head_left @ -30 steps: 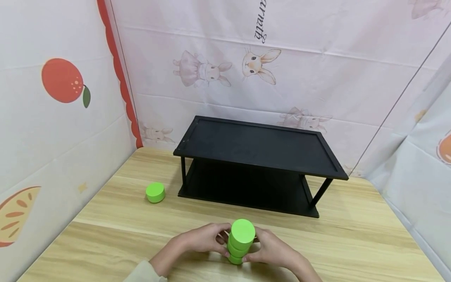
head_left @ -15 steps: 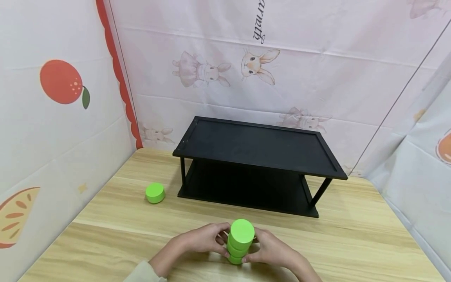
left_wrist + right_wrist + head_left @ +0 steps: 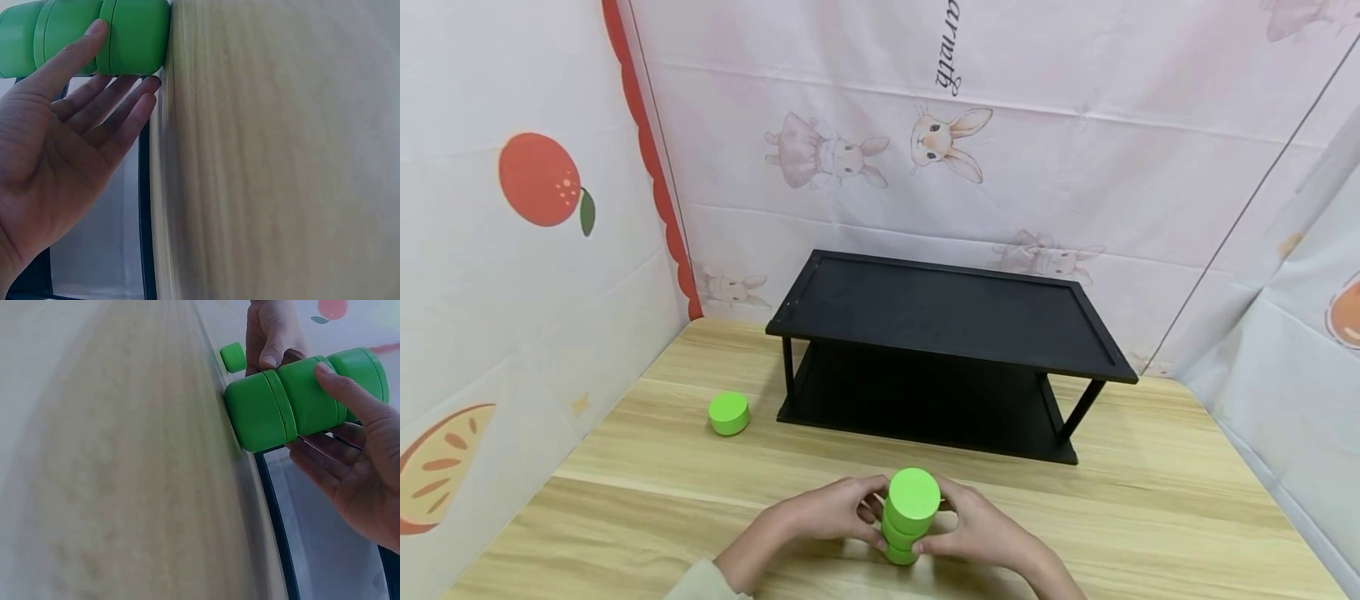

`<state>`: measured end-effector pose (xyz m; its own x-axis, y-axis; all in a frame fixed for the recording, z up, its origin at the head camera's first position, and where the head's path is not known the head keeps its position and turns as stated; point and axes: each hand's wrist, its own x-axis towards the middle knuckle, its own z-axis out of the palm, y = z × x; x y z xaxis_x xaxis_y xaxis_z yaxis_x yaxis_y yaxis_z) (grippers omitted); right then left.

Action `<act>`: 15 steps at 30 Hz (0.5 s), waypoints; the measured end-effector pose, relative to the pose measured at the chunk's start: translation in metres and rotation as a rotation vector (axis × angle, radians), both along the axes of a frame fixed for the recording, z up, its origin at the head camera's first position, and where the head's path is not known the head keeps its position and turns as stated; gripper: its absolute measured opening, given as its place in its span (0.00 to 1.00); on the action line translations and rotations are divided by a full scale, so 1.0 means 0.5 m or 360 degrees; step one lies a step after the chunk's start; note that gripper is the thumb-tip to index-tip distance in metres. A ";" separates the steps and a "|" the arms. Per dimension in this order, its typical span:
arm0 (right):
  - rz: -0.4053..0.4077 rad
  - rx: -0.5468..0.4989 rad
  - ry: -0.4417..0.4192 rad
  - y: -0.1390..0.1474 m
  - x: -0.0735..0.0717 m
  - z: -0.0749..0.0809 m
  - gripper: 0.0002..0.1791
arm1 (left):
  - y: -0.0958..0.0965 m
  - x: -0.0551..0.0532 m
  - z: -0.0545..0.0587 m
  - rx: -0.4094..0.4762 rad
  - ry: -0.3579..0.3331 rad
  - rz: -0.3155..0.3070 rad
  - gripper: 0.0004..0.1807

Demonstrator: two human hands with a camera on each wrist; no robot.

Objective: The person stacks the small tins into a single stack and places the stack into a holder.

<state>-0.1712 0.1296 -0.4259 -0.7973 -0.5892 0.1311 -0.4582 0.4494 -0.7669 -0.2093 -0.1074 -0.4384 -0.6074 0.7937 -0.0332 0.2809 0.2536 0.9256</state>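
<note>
A stack of three green round lidded containers (image 3: 912, 500) stands upright on the wooden table near its front edge. From the left side my left hand (image 3: 833, 510) holds the stack, its thumb on the near face and the fingers reaching behind. My right hand (image 3: 985, 529) grips it from the right, thumb in front and fingers partly hidden at the back. Seam lines between the segments show on the stack (image 3: 256, 412) in the right wrist view. Farther back on the left, one short green round piece (image 3: 728, 414) sits alone on the table.
Beyond the hands stands a black two-tier shelf (image 3: 947, 312), its raised top carried by thin posts (image 3: 1082, 410). Printed cloth walls (image 3: 850, 92) with rabbits and fruit enclose the wooden table (image 3: 625, 500) at the back and sides.
The view has shifted very slightly. Both hands keep their hold on the green stack, which stays in place, and the lone green piece has not moved.
</note>
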 end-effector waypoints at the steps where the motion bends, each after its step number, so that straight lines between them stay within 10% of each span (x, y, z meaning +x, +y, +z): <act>1: 0.0002 -0.0004 -0.0001 0.000 0.000 0.000 0.38 | 0.000 0.000 0.000 0.0000 0.0005 0.0001 0.22; 15: -0.0009 -0.0007 0.0046 0.002 0.002 0.004 0.37 | -0.009 0.000 0.010 -0.0056 0.0089 0.0029 0.27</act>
<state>-0.1701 0.1304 -0.4240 -0.7963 -0.5842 0.1570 -0.4779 0.4485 -0.7553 -0.2094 -0.1119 -0.4335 -0.6233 0.7816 -0.0265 0.3269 0.2912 0.8991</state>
